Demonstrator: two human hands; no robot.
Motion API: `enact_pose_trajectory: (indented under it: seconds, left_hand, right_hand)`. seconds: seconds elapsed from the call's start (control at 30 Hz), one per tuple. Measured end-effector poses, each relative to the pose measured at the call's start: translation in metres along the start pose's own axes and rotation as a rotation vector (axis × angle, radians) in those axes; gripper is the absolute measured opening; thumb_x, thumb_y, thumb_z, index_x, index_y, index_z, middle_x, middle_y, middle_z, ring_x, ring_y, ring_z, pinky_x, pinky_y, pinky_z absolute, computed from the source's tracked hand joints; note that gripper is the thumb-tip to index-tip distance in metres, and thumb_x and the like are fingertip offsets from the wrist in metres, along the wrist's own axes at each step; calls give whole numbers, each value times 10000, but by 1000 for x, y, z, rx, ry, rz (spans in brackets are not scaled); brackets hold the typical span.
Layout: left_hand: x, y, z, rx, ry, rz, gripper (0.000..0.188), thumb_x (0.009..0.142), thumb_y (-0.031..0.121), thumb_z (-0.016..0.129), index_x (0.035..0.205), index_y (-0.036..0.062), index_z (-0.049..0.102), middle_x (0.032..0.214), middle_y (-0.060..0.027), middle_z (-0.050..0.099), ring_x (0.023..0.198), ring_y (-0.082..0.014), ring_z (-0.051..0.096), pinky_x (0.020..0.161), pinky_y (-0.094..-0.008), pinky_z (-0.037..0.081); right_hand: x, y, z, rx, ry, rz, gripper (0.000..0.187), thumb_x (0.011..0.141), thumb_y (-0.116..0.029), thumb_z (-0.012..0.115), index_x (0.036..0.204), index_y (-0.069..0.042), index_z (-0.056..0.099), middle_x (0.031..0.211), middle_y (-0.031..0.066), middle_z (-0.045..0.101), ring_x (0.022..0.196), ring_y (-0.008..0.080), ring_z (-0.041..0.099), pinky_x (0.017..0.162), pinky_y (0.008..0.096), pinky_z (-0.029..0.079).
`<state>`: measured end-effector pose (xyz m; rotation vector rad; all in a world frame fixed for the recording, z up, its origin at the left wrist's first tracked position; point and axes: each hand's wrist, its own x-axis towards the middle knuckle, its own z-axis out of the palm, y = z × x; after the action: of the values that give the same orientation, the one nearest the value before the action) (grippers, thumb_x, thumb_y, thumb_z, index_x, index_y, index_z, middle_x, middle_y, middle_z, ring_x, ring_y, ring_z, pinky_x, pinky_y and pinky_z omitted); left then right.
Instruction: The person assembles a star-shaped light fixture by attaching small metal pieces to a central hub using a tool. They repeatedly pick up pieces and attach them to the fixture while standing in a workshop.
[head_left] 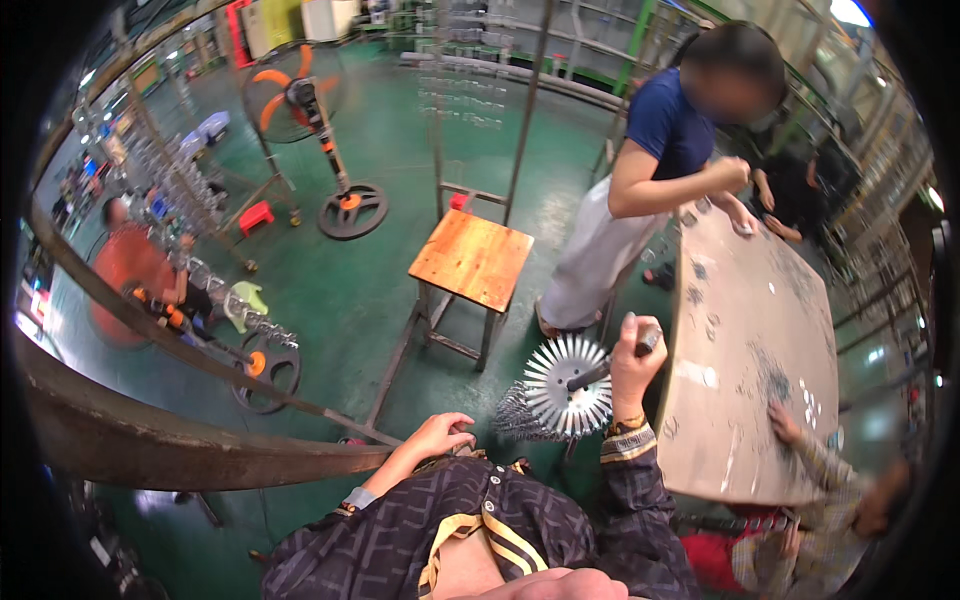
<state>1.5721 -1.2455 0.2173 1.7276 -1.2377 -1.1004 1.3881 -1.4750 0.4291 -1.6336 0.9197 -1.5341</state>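
My right hand (633, 368) is closed around a dark rod (590, 377) with a thick brown end showing above my fist. The rod's other end meets the middle of a round, pale metal disc (566, 372) with radial slots around its rim. A dense bunch of small dark metal pieces (520, 412) hangs at the disc's left side. My left hand (440, 436) is in front of my waist, its fingers loosely bent and slightly apart, with nothing visible in them. Close to its wrist ends a long dark metal beam (200, 440).
A wooden stool (472, 258) stands ahead. To the right is a worktable (740, 370) with small parts; a person in blue (665, 130) stands across from it, and another person's hand (785, 423) rests on it. Standing fans (300, 92) and hanging racks are at left.
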Motion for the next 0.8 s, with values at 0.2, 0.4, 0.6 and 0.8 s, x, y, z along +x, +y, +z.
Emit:
enact_pose_trajectory:
  seconds: [0.2, 0.4, 0.6, 0.8]
  left_hand:
    - [40, 86, -44, 78, 569, 242, 189, 805, 113, 668, 964, 15, 644, 899, -116, 658, 809, -228, 647, 715, -317, 503]
    - [33, 222, -152, 201, 1365, 555, 89, 777, 7, 671, 863, 10, 651, 844, -88, 658, 796, -176, 637, 715, -292, 499]
    - [-16, 319, -284, 218, 2119, 793, 104, 810, 57, 689, 895, 1, 666, 819, -45, 665, 749, -81, 598, 666, -245, 492]
    - [-99, 348, -421, 1057, 2590, 623, 260, 644, 197, 810, 856, 85, 710, 757, -46, 640, 642, -174, 584, 605, -311, 472]
  right_hand:
    - [25, 41, -7, -11, -49, -106, 185, 890, -118, 572, 753, -22, 492, 669, -28, 425, 611, 71, 397, 524, 243, 342]
    - [32, 52, 0, -8, -151, -86, 239, 923, -160, 545, 772, 19, 497, 683, 29, 505, 595, 103, 431, 530, 252, 363]
    - [45, 69, -9, -52, -167, -48, 255, 931, -167, 528, 764, 19, 482, 657, 25, 457, 579, 110, 416, 521, 268, 355]
    - [42, 68, 0, -16, -157, -137, 298, 950, -186, 510, 734, 10, 453, 630, 8, 383, 546, 96, 357, 475, 264, 298]
